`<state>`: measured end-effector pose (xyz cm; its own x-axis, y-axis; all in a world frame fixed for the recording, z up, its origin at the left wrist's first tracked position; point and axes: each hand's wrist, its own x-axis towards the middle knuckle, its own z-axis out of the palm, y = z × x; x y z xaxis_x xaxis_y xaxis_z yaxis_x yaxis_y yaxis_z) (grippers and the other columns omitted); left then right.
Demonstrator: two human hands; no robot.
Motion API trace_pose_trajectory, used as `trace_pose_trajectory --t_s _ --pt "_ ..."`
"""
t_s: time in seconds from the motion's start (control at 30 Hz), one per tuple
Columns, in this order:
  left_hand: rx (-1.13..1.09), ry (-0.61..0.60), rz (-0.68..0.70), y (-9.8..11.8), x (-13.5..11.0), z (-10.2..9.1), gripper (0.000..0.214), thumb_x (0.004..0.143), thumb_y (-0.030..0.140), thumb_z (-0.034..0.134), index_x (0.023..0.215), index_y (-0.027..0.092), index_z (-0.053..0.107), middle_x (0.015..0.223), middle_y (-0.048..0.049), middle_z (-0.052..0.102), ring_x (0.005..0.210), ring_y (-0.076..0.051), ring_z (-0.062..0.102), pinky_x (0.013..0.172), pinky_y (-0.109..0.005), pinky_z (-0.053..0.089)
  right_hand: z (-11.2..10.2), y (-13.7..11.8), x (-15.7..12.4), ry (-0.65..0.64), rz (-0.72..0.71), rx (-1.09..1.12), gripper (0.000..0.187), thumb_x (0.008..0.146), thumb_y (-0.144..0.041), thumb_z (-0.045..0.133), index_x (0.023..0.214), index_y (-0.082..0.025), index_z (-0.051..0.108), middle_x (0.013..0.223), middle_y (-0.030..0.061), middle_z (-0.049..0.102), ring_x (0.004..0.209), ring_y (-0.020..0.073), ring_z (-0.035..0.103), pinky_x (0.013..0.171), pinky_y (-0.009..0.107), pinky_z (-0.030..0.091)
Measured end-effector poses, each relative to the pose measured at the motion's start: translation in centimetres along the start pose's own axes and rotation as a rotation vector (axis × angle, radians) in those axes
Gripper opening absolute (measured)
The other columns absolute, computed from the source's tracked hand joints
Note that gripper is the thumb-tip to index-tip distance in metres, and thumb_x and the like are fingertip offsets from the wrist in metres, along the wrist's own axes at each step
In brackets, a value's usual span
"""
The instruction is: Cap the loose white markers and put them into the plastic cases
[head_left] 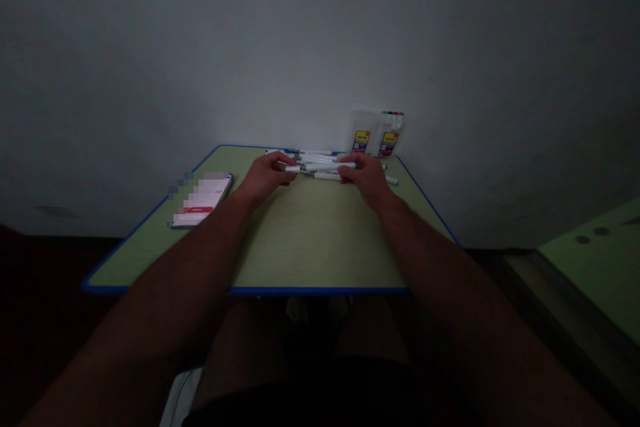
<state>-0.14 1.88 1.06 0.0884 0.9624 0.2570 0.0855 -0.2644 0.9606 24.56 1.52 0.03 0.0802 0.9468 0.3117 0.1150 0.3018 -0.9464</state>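
Left hand and right hand pinch a white marker between their fingers, seemingly above other markers.

There are 2 hands, 1 table, 1 phone, 2 pouches and at least 8 markers, exact total unclear.

Held marker coloured white, tipped in teal; tabletop coloured pale green, edged in blue; wall tinted grey.
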Motion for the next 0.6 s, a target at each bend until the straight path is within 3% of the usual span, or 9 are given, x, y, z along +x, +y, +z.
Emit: trace_pose_trajectory --t_s 0.6 --pt "0.068 -0.033 0.077 -0.17 -0.08 0.29 0.027 0.058 0.011 0.079 0.082 0.016 0.069 0.067 0.0006 0.066 0.059 -0.012 0.057 0.059 -0.027 0.047 0.22 -0.32 -0.38 -0.027 0.019 0.024 0.024 0.065 -0.023 0.081 0.086 -0.016 0.07 0.063 -0.0022 0.065 0.053 0.0107 0.061 0.057 0.027 0.057"
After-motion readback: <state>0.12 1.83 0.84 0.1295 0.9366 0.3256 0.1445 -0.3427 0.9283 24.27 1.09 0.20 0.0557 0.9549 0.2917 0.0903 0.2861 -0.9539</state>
